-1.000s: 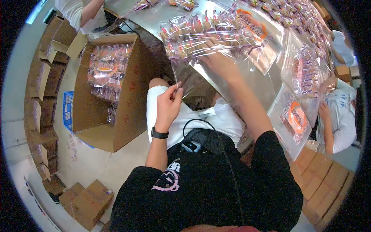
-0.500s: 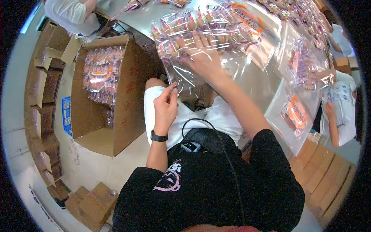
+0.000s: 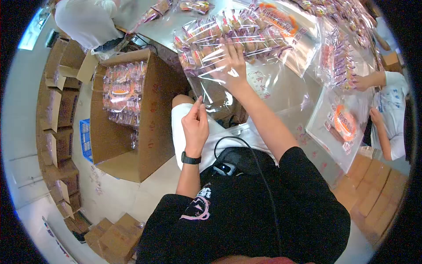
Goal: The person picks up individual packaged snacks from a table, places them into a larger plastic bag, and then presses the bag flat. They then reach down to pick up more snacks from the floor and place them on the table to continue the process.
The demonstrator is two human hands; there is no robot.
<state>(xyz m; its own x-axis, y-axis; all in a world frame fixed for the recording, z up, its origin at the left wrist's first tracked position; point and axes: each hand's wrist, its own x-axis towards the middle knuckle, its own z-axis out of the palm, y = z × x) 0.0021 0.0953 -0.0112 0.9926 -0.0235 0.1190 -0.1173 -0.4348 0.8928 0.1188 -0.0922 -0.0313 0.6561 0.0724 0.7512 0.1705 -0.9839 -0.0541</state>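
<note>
A large clear plastic bag [image 3: 212, 90] lies over the table's near edge, its open end hanging toward my lap. Inside it sit rows of small wrapped snacks [image 3: 204, 35], and orange print shows at its far right end. My left hand [image 3: 195, 125], a black watch on its wrist, is closed with thumb and fingers pinched at the bag's near left edge. My right hand [image 3: 231, 68] rests flat on top of the bag, fingers stretched over the near row of snacks.
At left stands an open cardboard box [image 3: 160, 119] with filled bags [image 3: 123, 90] inside. Flat printed bags [image 3: 340, 125] lie at right, beside a co-worker [image 3: 389, 114] handling another filled bag [image 3: 338, 57]. Loose snacks [image 3: 195, 6] lie farther back. Cartons [image 3: 369, 189] stand low right.
The view has shifted slightly, moving the box rightward in it. My right hand stays flat on the bag, and my left hand still pinches near its edge.
</note>
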